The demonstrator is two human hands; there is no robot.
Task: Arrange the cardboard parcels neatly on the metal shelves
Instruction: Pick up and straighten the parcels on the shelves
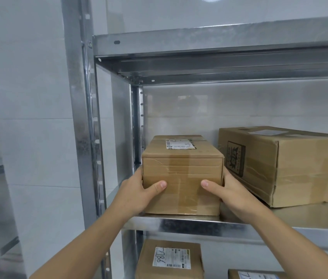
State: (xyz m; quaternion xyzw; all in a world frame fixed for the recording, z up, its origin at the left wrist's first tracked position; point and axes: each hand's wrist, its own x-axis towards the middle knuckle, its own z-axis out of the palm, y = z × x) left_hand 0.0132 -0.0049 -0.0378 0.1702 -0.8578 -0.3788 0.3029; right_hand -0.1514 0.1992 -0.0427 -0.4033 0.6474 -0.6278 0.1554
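Gripping the small brown tape-sealed cardboard parcel (182, 178) from both sides, with the left hand (139, 195) curling round its left front corner and the right hand (232, 195) round its right one, both thumbs pressing on the front face. Resting it at the left end of the middle galvanised metal shelf (179, 222), near the perforated steel rear post (139, 121) and just beside the larger brown cardboard box with a dark printed panel (304, 170) (hard to tell whether lying fully flat or tilting a little).

Risking, by judgement, a skewed finish when pushing it deeper: pressing harder with one hand and so turning the parcel out of line with the shelf edge. Possibly also pinching the right hand's fingers in the narrow gap beside the larger box, or nudging that box askew in passing. Perhaps catching the wrinkled tape on the shelf's front lip while sliding. Worst of all, letting go with the parcel's front face sitting this close to the lip, inviting a tip forward and a drop towards the flat white-labelled cardboard parcel (171, 258) lying on the shelf below.
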